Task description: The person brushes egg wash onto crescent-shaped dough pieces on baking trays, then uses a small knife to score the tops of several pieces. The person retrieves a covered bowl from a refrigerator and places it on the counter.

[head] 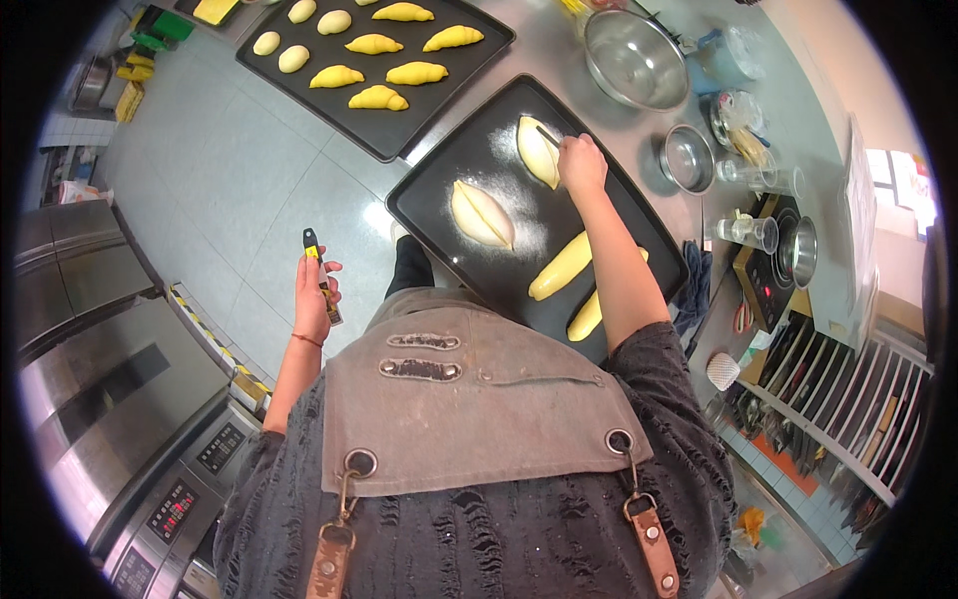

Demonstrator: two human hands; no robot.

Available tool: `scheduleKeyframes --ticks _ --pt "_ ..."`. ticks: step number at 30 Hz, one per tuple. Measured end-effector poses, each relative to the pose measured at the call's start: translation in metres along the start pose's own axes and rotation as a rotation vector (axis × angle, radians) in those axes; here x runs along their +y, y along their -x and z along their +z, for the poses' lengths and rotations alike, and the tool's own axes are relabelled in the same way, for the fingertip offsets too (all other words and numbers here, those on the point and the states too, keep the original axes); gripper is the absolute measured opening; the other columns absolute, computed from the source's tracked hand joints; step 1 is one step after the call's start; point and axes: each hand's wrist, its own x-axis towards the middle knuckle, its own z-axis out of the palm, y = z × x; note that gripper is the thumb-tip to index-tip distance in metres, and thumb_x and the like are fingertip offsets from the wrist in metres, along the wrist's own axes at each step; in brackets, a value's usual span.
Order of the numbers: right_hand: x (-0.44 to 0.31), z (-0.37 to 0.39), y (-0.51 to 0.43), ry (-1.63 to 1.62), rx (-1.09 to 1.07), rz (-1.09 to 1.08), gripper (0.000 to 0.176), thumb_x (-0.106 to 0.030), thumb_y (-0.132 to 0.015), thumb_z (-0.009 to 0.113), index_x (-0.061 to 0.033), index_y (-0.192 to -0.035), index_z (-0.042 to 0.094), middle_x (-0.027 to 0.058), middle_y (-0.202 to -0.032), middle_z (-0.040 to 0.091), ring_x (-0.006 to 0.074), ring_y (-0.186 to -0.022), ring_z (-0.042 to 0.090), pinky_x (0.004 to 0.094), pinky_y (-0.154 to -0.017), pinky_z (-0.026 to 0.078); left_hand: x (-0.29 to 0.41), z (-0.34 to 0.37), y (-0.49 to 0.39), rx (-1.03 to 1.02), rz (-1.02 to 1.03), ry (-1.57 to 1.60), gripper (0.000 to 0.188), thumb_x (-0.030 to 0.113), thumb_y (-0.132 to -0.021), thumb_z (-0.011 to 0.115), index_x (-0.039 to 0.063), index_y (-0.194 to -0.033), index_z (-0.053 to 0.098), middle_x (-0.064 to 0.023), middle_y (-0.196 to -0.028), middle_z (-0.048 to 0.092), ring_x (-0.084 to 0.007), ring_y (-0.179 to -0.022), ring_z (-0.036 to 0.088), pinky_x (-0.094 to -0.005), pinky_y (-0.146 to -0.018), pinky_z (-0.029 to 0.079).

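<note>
My right hand [582, 163] grips a thin dark tool [548, 136], its tip at the upper floured dough piece [536, 152] on a black baking tray [419, 174]. A second pointed oval dough piece [479, 216], with a lengthwise line along its top, lies lower left of it, with white flour scattered around both. Two long yellow dough rolls [561, 266] lie at the near end of the tray, partly behind my right forearm. Off the tray to the left, my left hand [316, 284] holds a flat black and yellow item [311, 241] bearing writing, perhaps a blade package.
Another black tray [374, 138] holds several yellow crescent rolls [417, 73] and round dough balls [293, 58]. To the right stand a large steel bowl [636, 60], a smaller one [686, 159], plastic cups [756, 233] and an induction cooker [762, 281]. Ovens [176, 509] are at lower left.
</note>
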Motion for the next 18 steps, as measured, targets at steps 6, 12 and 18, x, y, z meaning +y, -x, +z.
scheduleKeyframes --ticks 6,12,18 --pt "0.019 0.005 0.036 -0.081 0.029 0.061 0.020 -0.019 -0.090 0.060 -0.0099 -0.098 0.076 0.0157 -0.103 0.069 0.0391 -0.093 0.069 0.0499 -0.083 0.056 0.002 0.008 -0.001 -0.042 0.000 -0.002 0.034 0.039 -0.110 0.041 0.014 -0.132 0.051 -0.0028 -0.097 0.063 -0.0050 -0.060 0.042 -0.0204 -0.052 0.036" --pt "0.037 0.018 0.076 -0.166 0.095 0.126 0.015 -0.016 -0.090 0.064 -0.0093 -0.098 0.074 0.0139 -0.101 0.070 0.0375 -0.094 0.070 0.0492 -0.083 0.057 0.006 0.016 0.003 -0.069 0.020 -0.044 0.034 0.038 -0.111 0.040 0.013 -0.132 0.051 -0.0028 -0.096 0.063 -0.0052 -0.061 0.042 -0.0206 -0.052 0.036" --pt "0.049 0.033 0.110 -0.201 0.075 0.178 0.015 -0.017 -0.090 0.066 -0.0106 -0.101 0.074 0.0113 -0.104 0.069 0.0355 -0.095 0.069 0.0466 -0.083 0.057 0.005 0.025 0.009 -0.079 0.014 -0.058 0.033 0.037 -0.111 0.040 0.013 -0.131 0.051 -0.0027 -0.096 0.063 -0.0050 -0.061 0.043 -0.0208 -0.053 0.037"
